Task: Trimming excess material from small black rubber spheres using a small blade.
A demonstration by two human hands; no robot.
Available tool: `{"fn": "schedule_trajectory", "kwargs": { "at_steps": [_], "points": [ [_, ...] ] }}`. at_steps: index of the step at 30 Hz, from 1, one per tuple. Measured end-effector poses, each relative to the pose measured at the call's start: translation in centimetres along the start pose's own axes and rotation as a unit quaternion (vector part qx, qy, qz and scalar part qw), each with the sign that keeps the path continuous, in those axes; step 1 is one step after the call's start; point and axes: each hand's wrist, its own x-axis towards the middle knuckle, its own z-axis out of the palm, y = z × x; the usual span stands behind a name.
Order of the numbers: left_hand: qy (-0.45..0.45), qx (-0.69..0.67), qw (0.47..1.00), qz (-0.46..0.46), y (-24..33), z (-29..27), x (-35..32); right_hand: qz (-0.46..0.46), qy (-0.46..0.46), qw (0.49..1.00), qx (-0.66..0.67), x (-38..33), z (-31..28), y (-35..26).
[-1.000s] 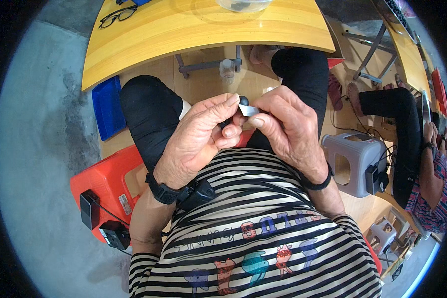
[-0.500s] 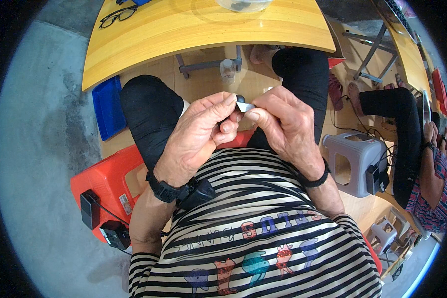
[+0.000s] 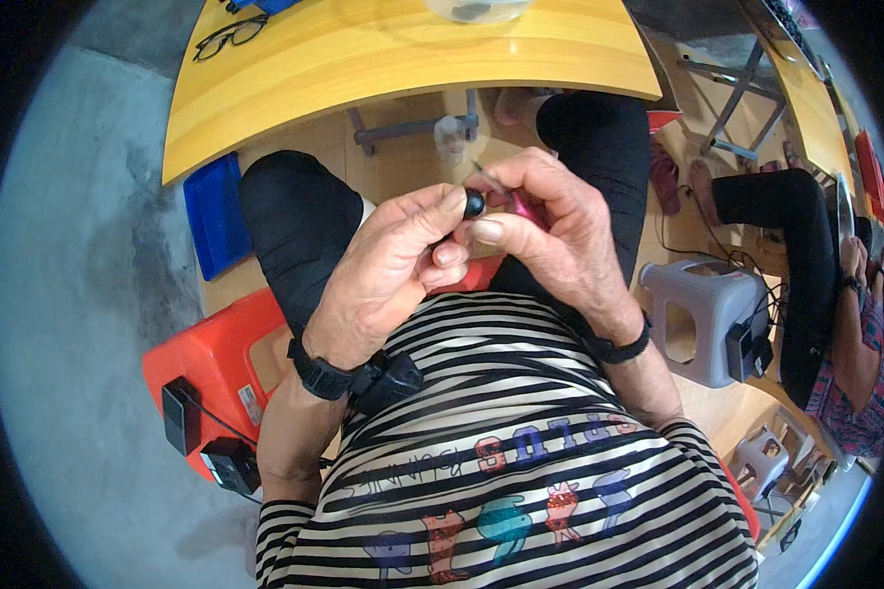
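Note:
My left hand (image 3: 388,245) is closed, its thumb and fingers pinching a small, round, shiny black piece (image 3: 473,203) that pokes out past the thumb tip. Close on its right, my right hand (image 3: 565,231) is curled round a small knife with a pink handle (image 3: 524,205). The grey blade sticks out between thumb and forefinger, angled up and to the left, just apart from the black piece. Most of the handle lies hidden in the fingers. Both hands are held above my lap, in front of the table edge.
Ahead stands a yellow wooden table (image 3: 393,59) bearing eyeglasses (image 3: 230,37) and a clear bowl (image 3: 476,8). A blue tray (image 3: 216,216) lies left of my knee. Red stool (image 3: 206,358) at left, grey stool (image 3: 702,319) with cables at right. Another person's arm (image 3: 855,334) shows far right.
The knife blade has swung from lying flat and bright against the black piece to pointing up and away from it. My right fingers have lifted and opened slightly; my left hand has barely moved.

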Motion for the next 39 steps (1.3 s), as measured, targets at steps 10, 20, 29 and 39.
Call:
{"fn": "schedule_trajectory", "kwargs": {
  "at_steps": [10, 20, 29, 39],
  "points": [
    [0.021, 0.005, 0.999, -0.029, -0.3, 0.0, -0.2, 0.104, -0.003, 0.986, 0.129, 0.2, 0.5, 0.7],
    [0.011, -0.046, 0.999, 0.016, -0.5, -0.7, 0.5, -0.064, 0.028, 0.994, -0.089, 3.5, -0.8, 0.0],
    [0.017, -0.148, 0.989, 0.016, 0.2, -0.5, 0.5, -0.186, 0.141, 0.902, -0.363, 15.9, -5.7, 1.9],
    [-0.009, -0.174, 0.984, 0.029, 0.8, -0.5, 0.4, -0.069, 0.025, 0.952, -0.298, 11.0, -3.1, -1.0]
  ]
}}
